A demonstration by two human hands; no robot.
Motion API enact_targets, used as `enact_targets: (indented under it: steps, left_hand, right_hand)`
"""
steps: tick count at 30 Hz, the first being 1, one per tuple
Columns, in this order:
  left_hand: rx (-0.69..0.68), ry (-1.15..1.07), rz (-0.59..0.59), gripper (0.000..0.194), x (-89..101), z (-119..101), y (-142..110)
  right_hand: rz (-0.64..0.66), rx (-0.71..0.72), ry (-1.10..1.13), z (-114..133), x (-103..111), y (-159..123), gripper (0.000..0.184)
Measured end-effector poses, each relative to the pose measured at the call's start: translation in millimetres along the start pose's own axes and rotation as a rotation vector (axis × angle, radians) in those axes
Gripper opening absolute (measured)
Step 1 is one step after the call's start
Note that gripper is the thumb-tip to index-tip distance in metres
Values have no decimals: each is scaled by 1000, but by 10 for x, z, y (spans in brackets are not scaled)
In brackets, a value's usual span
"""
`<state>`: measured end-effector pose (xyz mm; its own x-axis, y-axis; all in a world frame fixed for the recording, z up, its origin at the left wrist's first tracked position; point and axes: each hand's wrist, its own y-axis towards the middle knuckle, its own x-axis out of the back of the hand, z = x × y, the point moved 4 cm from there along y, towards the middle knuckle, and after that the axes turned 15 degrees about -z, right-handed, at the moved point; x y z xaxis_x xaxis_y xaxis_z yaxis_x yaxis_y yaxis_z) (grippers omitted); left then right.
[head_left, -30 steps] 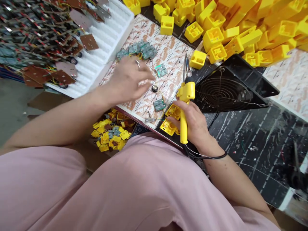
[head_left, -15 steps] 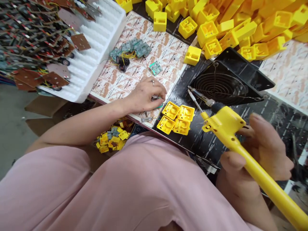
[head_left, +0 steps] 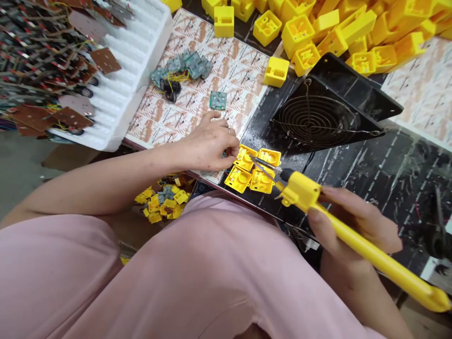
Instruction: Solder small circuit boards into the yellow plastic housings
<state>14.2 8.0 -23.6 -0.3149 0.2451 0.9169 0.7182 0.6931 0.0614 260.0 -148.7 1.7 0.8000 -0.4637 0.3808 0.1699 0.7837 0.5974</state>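
Note:
My right hand (head_left: 363, 223) is closed around the handle of a yellow soldering gun (head_left: 301, 189). Its metal tip and thin feed tube point left, over a cluster of small open yellow cases (head_left: 238, 179) near the bench's front edge. Beside those cases, on their left, my left hand (head_left: 213, 145) is pinched on a small green circuit board (head_left: 224, 153), which the fingers mostly cover. Just beyond that hand lies another green circuit board (head_left: 218, 100). A thin wire shows by the nearest cases.
A black fan (head_left: 314, 113) stands behind the cases. Yellow housings (head_left: 303, 33) are heaped at the back right. Farther left lie boards with black speakers (head_left: 171, 89), then a white foam tray (head_left: 141, 61) piled with wired boards. More yellow parts (head_left: 165, 202) sit below the bench edge.
The soldering gun has moved left and down, from in front of the fan to over the yellow cases. My left hand stays pinched beside them. The view has shifted slightly.

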Motion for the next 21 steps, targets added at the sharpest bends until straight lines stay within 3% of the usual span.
enact_targets:
  steps: [2,5,9,13,17,21]
  left_hand:
    - [-9,36,-3,21,-2,-22,6]
    - [-35,63,-11,22,-1,-44,20]
    - [-54,80,1,21,-11,-53,45]
    - [-69,104,-1,22,-23,-55,65]
    - [-64,110,-8,22,-25,-64,76]
    - [-61,139,26,22,-26,-74,83]
  right_hand:
    - [-12,98,34,85,-63,31,54]
    - [79,209,82,146,-186,77,43]
    - [127,256,-1,154,-259,135,26]
    - [173,352,-29,232,-296,185,25]
    - [196,286,3,264,-235,234,21]
    - [133,261,-49,240,-146,265,16]
